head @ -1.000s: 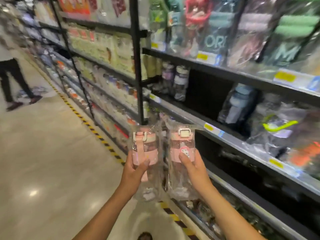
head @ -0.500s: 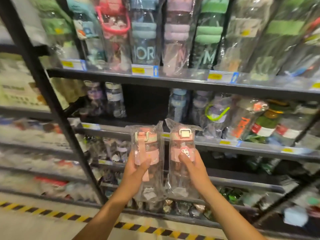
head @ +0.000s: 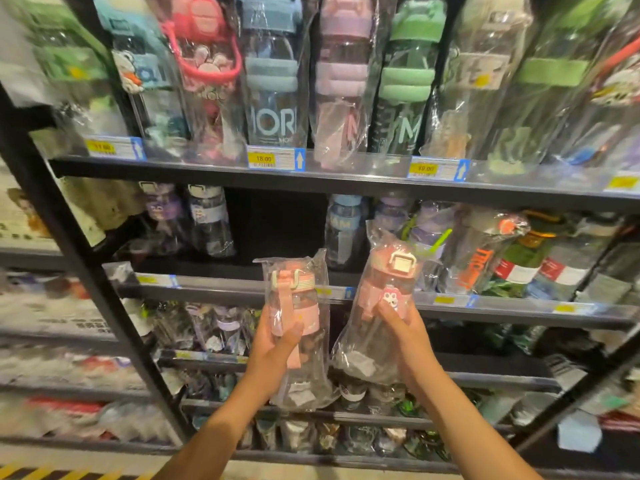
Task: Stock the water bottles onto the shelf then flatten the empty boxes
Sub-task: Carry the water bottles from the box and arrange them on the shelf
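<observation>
Two pink water bottles in clear plastic wrap are held up in front of the shelving. My left hand [head: 273, 344] grips the left pink bottle [head: 294, 306] upright, thumb across its front. My right hand [head: 403, 336] grips the right pink bottle [head: 388, 289], which tilts to the right and carries a small cartoon charm. Both bottles hang level with the second shelf [head: 242, 287]. That shelf has a dark gap [head: 277, 230] behind the left bottle, between wrapped bottles on either side.
The top shelf [head: 346, 181] is packed with tall wrapped bottles and yellow price tags. Lower shelves hold several more wrapped bottles. A black upright post [head: 72, 258] slants down the left. Yellow-black floor tape [head: 41, 472] shows at bottom left.
The view swung from the aisle to face the shelves and moved closer. The two bottles have drawn apart, and the right one has tipped to the right and risen.
</observation>
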`<state>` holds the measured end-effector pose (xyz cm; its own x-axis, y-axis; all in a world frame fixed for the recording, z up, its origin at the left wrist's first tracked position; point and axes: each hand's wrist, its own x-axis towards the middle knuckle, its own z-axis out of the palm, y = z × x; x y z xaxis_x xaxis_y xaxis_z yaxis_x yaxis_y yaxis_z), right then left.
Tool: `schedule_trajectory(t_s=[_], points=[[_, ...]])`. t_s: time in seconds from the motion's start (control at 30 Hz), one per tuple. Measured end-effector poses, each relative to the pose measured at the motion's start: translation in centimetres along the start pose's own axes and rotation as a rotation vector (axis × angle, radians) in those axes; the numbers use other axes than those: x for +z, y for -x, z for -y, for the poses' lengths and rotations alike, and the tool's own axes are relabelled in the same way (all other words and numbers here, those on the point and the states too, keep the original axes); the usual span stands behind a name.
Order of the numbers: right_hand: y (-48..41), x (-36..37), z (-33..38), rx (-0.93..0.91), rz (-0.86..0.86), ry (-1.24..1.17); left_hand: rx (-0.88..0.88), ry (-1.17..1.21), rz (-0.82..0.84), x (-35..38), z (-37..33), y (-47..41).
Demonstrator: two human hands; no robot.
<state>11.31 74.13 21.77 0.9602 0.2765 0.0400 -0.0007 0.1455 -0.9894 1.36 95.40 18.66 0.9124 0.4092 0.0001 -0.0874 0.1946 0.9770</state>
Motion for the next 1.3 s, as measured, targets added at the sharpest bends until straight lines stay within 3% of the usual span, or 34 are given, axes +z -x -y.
schedule_trajectory(t_s=[0.5,0.97,1.3], points=[[-8.2,2.1,3.9,-0.258,-0.090,0.349,-0.004,0.045,-0.045,-2.0,-0.2,-3.4],[-11.8,2.6,1.1,-0.137,-0.124,0.515,0.039,-0.007,-0.047,-3.7,0.1,-4.1],[-15.2,3.0,1.1,0.030,-0.140,0.500,0.042,-0.045,-0.065,-4.1,-0.8,-3.9]])
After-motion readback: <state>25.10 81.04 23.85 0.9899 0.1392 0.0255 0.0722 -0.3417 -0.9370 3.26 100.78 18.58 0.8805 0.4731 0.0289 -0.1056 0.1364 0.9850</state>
